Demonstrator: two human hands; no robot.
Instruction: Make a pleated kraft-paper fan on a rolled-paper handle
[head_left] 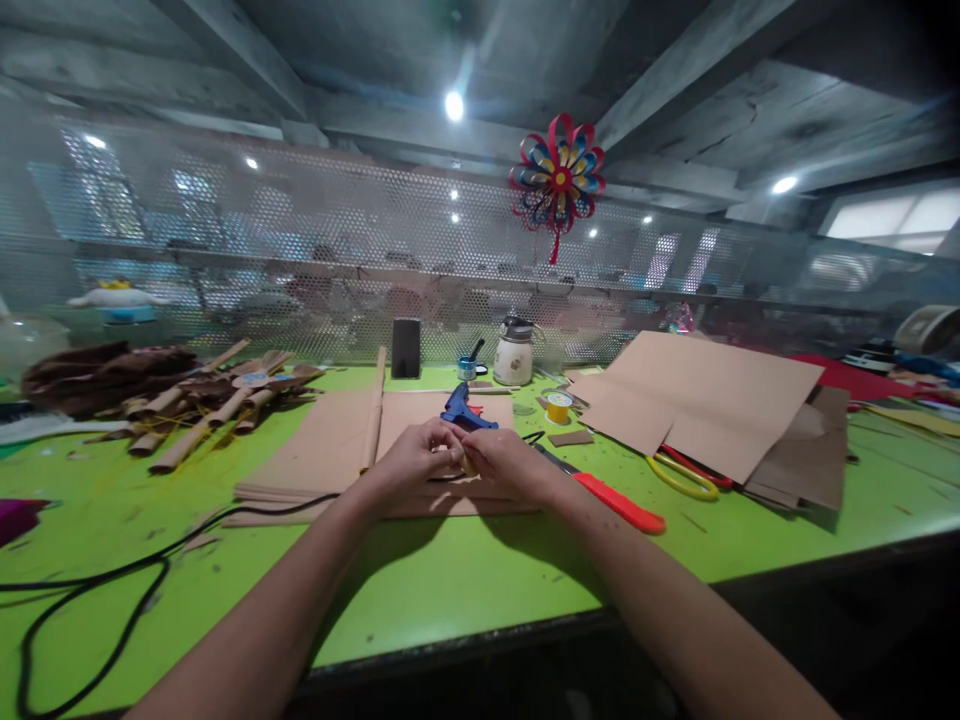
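Your L hand (420, 455) & R hand (510, 462) meet ctr frame, fingertips together; can't tell what, if anything, they grip. Blue glue gun (459, 408) is just past them, mid-frame, by the cardboard (322, 445). Red-handled tool (622, 505) lies on the surface (420, 575), lower R of ctr.

Glue gun (457, 407) — smooth plastic, cardboard sheets (311, 450) — matt, tabletop (427, 600) glossy
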